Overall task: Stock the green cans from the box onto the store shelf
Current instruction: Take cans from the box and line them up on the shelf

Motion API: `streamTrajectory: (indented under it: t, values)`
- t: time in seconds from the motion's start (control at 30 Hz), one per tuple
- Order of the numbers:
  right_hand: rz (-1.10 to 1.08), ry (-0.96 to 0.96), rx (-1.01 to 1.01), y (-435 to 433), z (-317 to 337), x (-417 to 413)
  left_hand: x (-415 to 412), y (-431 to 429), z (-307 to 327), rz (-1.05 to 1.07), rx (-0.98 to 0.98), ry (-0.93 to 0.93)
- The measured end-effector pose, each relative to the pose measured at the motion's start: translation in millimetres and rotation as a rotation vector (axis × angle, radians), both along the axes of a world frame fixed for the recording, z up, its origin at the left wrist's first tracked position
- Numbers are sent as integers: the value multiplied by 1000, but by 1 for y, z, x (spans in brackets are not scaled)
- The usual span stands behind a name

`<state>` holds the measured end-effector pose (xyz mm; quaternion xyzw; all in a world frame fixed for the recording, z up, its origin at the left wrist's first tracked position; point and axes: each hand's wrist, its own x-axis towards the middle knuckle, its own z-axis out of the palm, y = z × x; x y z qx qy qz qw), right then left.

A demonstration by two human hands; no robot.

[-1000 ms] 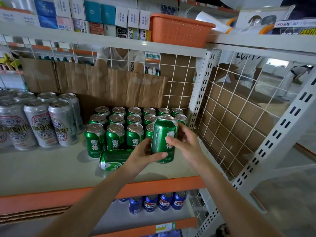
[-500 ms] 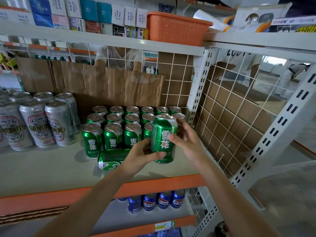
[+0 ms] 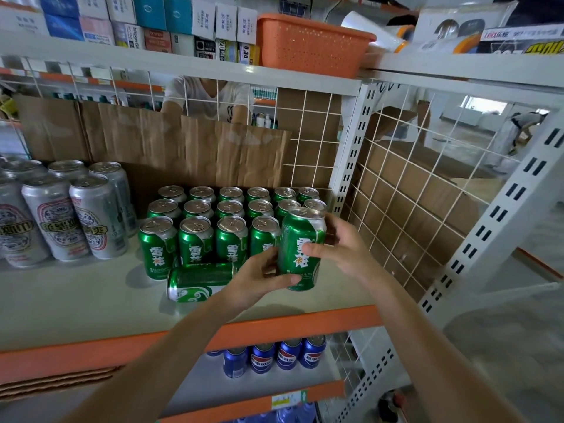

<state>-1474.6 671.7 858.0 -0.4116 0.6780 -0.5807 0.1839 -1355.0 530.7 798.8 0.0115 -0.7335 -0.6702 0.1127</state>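
Almost nothing had moved since the earlier frames: both hands kept the same green can (image 3: 297, 236) in the same place, right of the centre of the frame, and the view had shifted only very little.

The left hand (image 3: 259, 280) gripped the can low down, with its thumb lying across the lower front and the other fingers curled round the left side. The right hand (image 3: 345, 251) gripped it higher, with the thumb pressed on the middle of the label and the fingers wrapped behind the right side. The can was nearly upright, over the front part of the shelf (image 3: 76, 300), just beside the right end of the front row of the standing green cans (image 3: 195, 242). I could not tell if its base touched the shelf.

One fallen can (image 3: 198, 280) lay on its side in front of that row, partly hidden behind the left hand. Tall silver cans (image 3: 58, 221) stood at the left of the frame. A cardboard sheet (image 3: 183, 148) leaned behind the cans, and a wire grid (image 3: 406, 209) closed the right side. An orange basket (image 3: 308, 44) sat on the upper shelf, and blue cans (image 3: 288, 355) stood on the lower one.
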Motion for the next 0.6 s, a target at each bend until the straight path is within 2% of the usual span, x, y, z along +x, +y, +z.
streamTrajectory:
  t: [0.17, 0.3, 0.47, 0.6]
  values:
    - [-42, 18, 136, 11, -2, -23, 0, 2, -28, 59, -509, -267]
    - [-81, 14, 224, 13, -12, -43, 6, 7, -45, -8, -620, -316]
    - [-98, -28, 262, 2, -31, -58, 7, 3, -56, -25, -989, -339]
    - [-92, -38, 272, -10, -44, -61, 4, 0, -63, -27, -1066, -333]
